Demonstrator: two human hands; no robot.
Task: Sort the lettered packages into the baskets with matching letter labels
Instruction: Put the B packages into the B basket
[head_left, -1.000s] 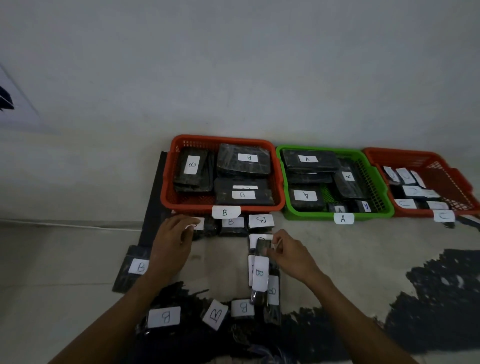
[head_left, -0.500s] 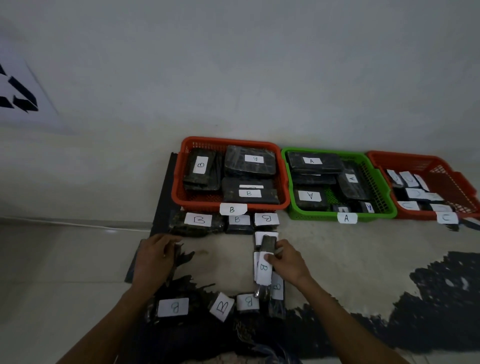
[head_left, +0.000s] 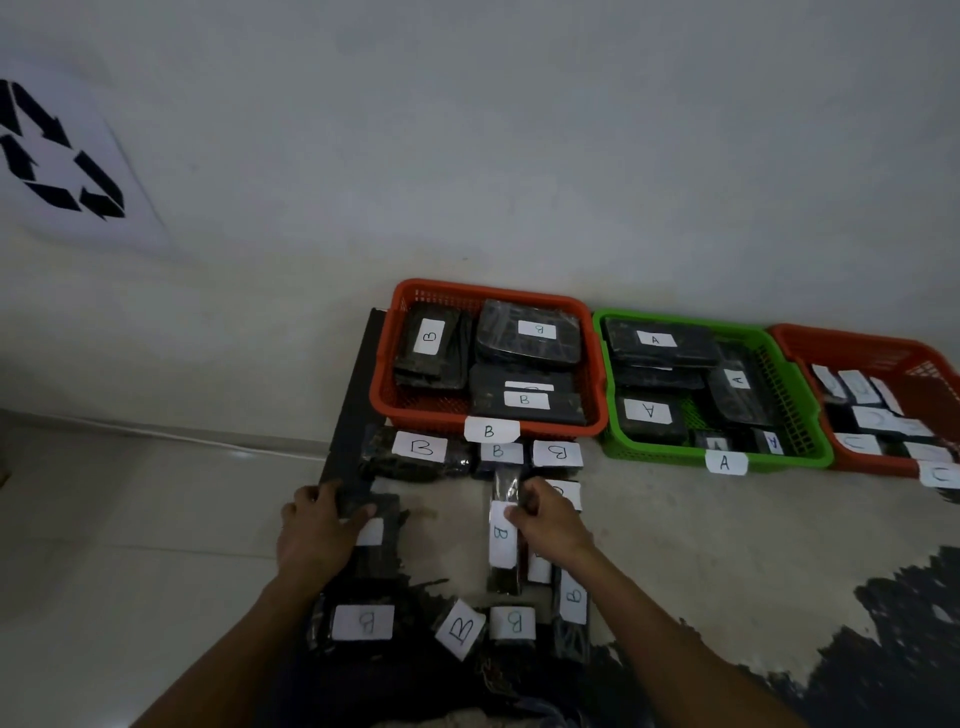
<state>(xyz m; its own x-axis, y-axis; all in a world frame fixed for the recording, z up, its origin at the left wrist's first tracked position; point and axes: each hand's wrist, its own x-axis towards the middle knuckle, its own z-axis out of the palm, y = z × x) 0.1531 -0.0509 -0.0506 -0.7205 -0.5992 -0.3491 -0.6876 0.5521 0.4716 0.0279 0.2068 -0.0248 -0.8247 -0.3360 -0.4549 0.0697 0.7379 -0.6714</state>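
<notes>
My right hand (head_left: 549, 525) grips a long dark package with a white B label (head_left: 502, 535), lifted on edge above other B packages on the floor. My left hand (head_left: 321, 530) is closed on a flat dark package (head_left: 375, 540) whose white label is mostly covered. The orange B basket (head_left: 382, 400) holds several B packages. Beside it stand the green A basket (head_left: 810, 431) and an orange basket with a C tag (head_left: 857, 343). Loose B packages lie in front of the B basket (head_left: 421, 448) and near me (head_left: 363, 622).
A white wall rises behind the baskets, with a recycling-symbol sheet (head_left: 62, 156) at the left. A long flat dark board (head_left: 353, 415) lies left of the B basket. A dark cloth (head_left: 909, 649) covers the floor at the right.
My left hand has pulled back from the packages by the B basket and closed on a flat package lower left. My right hand keeps its B package, raised slightly.
</notes>
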